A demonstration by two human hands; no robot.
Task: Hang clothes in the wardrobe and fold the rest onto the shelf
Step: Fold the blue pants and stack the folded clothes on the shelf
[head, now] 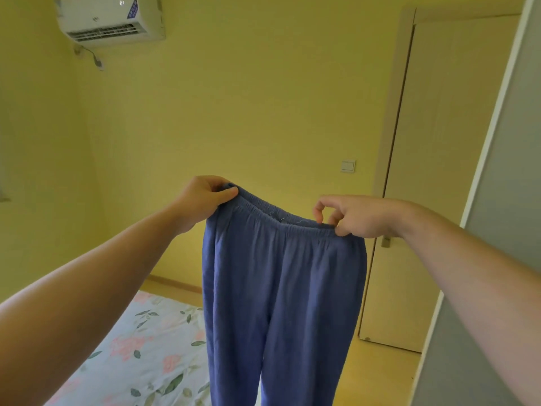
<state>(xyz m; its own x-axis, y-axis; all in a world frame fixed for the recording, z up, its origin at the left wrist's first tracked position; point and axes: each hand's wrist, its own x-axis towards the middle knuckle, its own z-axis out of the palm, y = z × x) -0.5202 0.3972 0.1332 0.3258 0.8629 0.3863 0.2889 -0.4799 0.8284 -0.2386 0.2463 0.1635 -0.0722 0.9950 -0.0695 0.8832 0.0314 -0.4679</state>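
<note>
Holding blue trousers (281, 288) up in the air by the elastic waistband (278, 219): pinched at one end in left grip (205, 197), at the other in right grip (357, 216). Hanging legs down, hems out of frame, over the floor (380, 376) near the flowered bed (140, 347). Neither folded nor hung yet. Nothing to hang or stow it on in view. Judged mid-item: to fold or hang, then put away; count of finished garments unknowable from here.

The blue trousers (281, 288) are thin, matt, finely crinkled cloth with a gathered elastic waistband, the floral bedsheet (140, 356) is smooth matt cotton-like fabric, and the air conditioner (109, 19) is glossy white plastic.
</note>
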